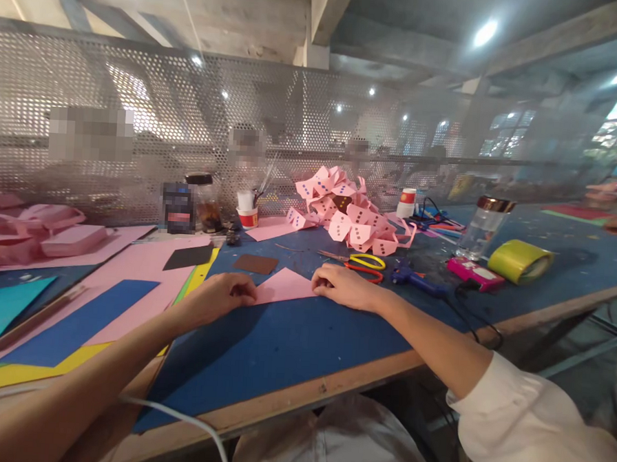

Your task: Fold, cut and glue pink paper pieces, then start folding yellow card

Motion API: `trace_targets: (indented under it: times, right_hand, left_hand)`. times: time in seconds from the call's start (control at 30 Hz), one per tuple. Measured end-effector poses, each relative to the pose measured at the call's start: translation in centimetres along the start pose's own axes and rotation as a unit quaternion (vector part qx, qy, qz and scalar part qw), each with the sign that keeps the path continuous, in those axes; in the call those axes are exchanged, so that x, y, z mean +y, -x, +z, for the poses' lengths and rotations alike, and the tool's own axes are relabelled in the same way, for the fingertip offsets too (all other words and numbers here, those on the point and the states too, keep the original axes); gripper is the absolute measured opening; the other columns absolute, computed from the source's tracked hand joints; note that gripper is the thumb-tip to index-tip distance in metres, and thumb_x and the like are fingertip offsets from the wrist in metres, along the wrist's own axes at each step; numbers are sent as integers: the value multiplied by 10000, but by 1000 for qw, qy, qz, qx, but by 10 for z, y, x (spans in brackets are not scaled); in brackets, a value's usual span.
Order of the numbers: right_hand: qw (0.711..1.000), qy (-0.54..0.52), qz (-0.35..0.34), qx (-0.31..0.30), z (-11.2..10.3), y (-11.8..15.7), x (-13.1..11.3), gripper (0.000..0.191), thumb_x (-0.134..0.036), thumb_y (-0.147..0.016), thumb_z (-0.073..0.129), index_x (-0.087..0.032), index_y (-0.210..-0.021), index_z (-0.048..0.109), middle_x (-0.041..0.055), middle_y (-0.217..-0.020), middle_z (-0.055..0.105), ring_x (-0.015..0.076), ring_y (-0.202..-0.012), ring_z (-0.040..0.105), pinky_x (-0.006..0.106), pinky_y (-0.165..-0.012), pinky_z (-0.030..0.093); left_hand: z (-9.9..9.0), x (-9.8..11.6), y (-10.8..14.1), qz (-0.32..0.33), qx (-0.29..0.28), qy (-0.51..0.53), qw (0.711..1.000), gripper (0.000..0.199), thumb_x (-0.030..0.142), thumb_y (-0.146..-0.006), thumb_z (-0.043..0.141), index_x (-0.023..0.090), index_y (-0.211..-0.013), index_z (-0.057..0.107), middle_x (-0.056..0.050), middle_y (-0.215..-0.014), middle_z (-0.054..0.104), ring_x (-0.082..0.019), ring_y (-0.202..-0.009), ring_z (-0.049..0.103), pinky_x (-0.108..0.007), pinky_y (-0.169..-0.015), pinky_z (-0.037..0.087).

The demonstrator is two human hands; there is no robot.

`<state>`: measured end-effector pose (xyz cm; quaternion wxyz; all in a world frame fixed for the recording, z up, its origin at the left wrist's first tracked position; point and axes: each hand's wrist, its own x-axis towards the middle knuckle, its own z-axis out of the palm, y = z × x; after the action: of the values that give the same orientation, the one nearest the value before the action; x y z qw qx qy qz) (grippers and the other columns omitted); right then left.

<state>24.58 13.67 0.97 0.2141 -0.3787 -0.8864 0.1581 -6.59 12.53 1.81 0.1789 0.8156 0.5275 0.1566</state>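
Observation:
A pink sheet (283, 285), seen as a flat triangle, lies on the blue table mat between my hands. My left hand (233, 289) pinches its left corner, the fingers curled closed. At the opposite corner my right hand (339, 285) grips the sheet between thumb and fingers. Just behind the sheet lies a small brown piece (256, 263). Scissors with yellow and orange handles (366, 263) rest beyond my right hand. Farther back is a heap of folded pink pieces with dark dots (348, 212).
Coloured sheets (146, 271) and pink boxes (75, 239) cover the left side. A blue glue gun (419, 281), a magenta device (474, 274), yellow tape (520, 261) and a glass bottle (483, 230) stand right. A perforated metal screen (274, 98) closes off the back. A white cable (185, 417) crosses the front.

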Motion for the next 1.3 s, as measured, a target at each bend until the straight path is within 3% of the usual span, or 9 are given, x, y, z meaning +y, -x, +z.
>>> trace_targets:
  times: [0.37, 0.9, 1.1, 1.2, 1.3]
  right_hand:
    - [1000, -5, -1, -5, -1, -1, 1, 56, -203, -904, 599, -197, -889, 653, 32, -944, 627, 145, -841, 586, 249, -740, 421]
    - [1000, -11, 2, -6, 0, -1, 2, 49, -192, -897, 605, -191, -901, 654, 33, -950, 629, 142, -828, 586, 250, -742, 424]
    - [1000, -11, 3, -5, -1, -1, 2, 42, -194, -896, 618, -187, -901, 659, 37, -948, 632, 146, -834, 587, 250, -744, 422]
    - [1000, -11, 3, -4, -1, -1, 1, 39, -184, -893, 620, -182, -900, 658, 40, -946, 632, 146, -828, 585, 251, -739, 420]
    - [1000, -12, 0, -4, -1, -1, 0, 43, -171, -889, 620, -182, -903, 659, 36, -931, 630, 145, -818, 583, 251, -732, 417]
  left_hand:
    - [-21, -3, 2, -43, -70, 49, 995, 259, 461, -687, 657, 232, -781, 734, 12, -736, 733, -197, -727, 655, -248, -626, 445]
    - [-40, -32, 3, -39, -105, 23, 994, 203, 326, -714, 606, 164, -732, 728, 7, -655, 704, -174, -654, 607, -237, -597, 421]
    - [-44, -49, 3, -41, -51, -1, 998, 180, 316, -707, 624, 165, -707, 721, 22, -644, 703, -168, -647, 607, -229, -603, 422]
    - [-47, -44, 2, -48, 38, -20, 998, 244, 385, -733, 624, 181, -815, 730, -16, -746, 734, -208, -717, 636, -268, -654, 455]
    - [-48, -24, 6, -41, 135, -27, 990, 345, 454, -825, 550, 188, -978, 709, -70, -944, 750, -243, -876, 644, -320, -791, 471]
